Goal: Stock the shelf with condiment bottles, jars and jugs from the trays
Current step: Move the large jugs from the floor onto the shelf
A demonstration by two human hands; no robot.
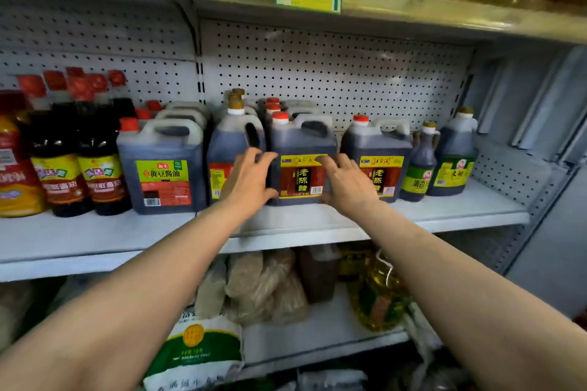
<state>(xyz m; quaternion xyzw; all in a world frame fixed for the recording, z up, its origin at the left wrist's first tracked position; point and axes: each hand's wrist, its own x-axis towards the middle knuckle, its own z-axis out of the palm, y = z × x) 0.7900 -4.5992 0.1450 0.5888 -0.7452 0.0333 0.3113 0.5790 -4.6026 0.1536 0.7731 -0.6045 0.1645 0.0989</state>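
A: Vinegar jug point(301, 165) with the red and yellow label is where we are now. It stands upright on the middle shelf point(444, 216), a little back from the front edge, between a rounder dark jug point(233, 149) and a matching vinegar jug point(378, 162).

B: And our hands?

A: Both are on it. Our left hand point(251, 178) curls round its left front corner, thumb low and fingers up at the top of the label. Our right hand point(344, 182) sits at the right front corner with spread fingers laid against the label; we cannot tell if it is really squeezing.

B: So we judge this as the placing step: the jug is on the shelf and we are squaring it into its row.

A: Yes. More red-capped jugs point(273, 105) stand behind it, so the row looks nearly full. No trays show in this view.

B: Next move, we think, calls for nudging it so the label faces forward and lines up with the soy sauce jug point(160, 168) toward the left end, then letting go with both hands without rocking it.

A: Gently, since its neighbours stand just beside it on either side.
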